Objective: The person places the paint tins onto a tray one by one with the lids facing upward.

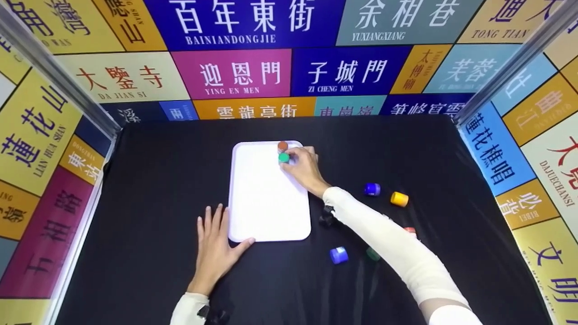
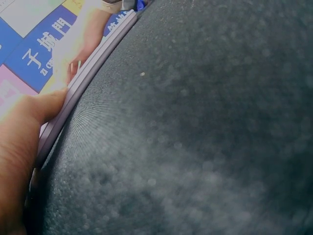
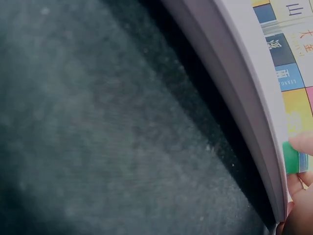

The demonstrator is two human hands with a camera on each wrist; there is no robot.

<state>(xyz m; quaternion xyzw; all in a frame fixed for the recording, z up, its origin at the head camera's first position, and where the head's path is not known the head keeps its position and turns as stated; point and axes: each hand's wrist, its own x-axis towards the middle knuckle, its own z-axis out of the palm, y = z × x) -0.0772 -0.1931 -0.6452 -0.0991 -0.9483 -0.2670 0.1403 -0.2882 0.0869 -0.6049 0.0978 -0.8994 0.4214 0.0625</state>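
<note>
**Green pot being set on the tray beside the brown one**

The green pot (image 1: 283,157) is pinched in the fingers of the right hand (image 1: 303,168) at the far right corner of the white tray (image 1: 266,203), just beside the brown pot (image 1: 282,146) that is already stood there. From the right wrist view only a sliver of green is seen past the tray's rim, with fingertips curled round it. The left hand (image 1: 216,246) is laid flat on the black cloth (image 1: 158,180), fingers straight and apart, thumb pressed against the tray's near left edge, so the tray is kept steady. The placing step is judged to be in hand: two pots at the tray, the rest not yet gathered. A blue pot (image 1: 372,189), a yellow pot (image 1: 399,198) and another blue pot (image 1: 338,255) are left on the cloth to the right, with others partly hidden by the sleeve. What is called for next, it seems, is a clean release with the pot upright, then a reach back to the right
</note>
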